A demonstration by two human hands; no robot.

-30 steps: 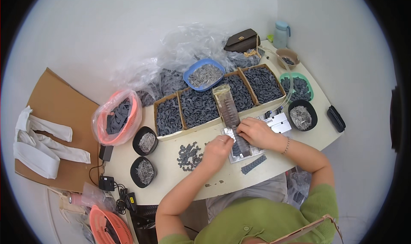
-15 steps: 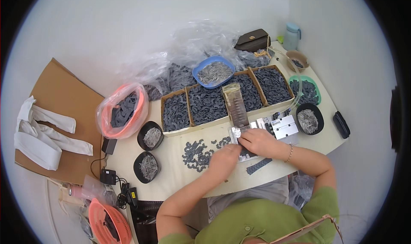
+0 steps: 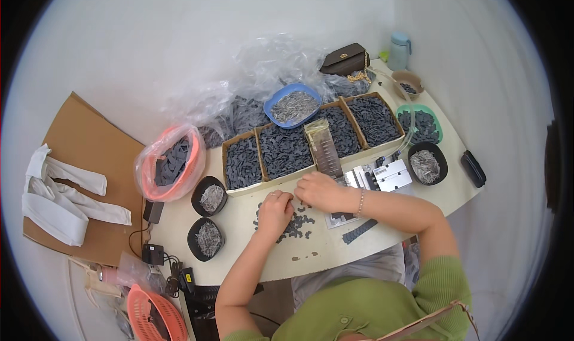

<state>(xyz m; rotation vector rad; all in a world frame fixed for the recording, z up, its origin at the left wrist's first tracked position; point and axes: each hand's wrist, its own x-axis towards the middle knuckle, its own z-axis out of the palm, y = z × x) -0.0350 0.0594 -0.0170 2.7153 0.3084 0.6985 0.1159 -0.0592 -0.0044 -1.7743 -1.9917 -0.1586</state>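
Over the far edge of a loose pile of small dark grey plastic parts [image 3: 294,226], my two hands come close together. My left hand [image 3: 276,212] is closed, with its fingertips bunched at the pile; what they hold is too small to make out. Beside it my right hand [image 3: 318,191] has its fingers curled and pinched together, and anything in them is hidden. A metal fixture [image 3: 391,176] with a white block stands to the right, partly behind my right forearm. A neat row of dark grey parts [image 3: 360,231] lies near the table's front edge.
Divided cardboard trays [image 3: 287,152] of grey parts line the back, with a blue basin [image 3: 293,104] of metal pins on them. Black bowls of pins stand left [image 3: 206,239] and right [image 3: 427,163]. A pink basket [image 3: 170,161] sits at the left, a green bowl [image 3: 420,124] at the right.
My right hand has left the metal fixture and moved left to the loose pile. My left hand has shifted left and away from me, over the parts. The view has tilted slightly.
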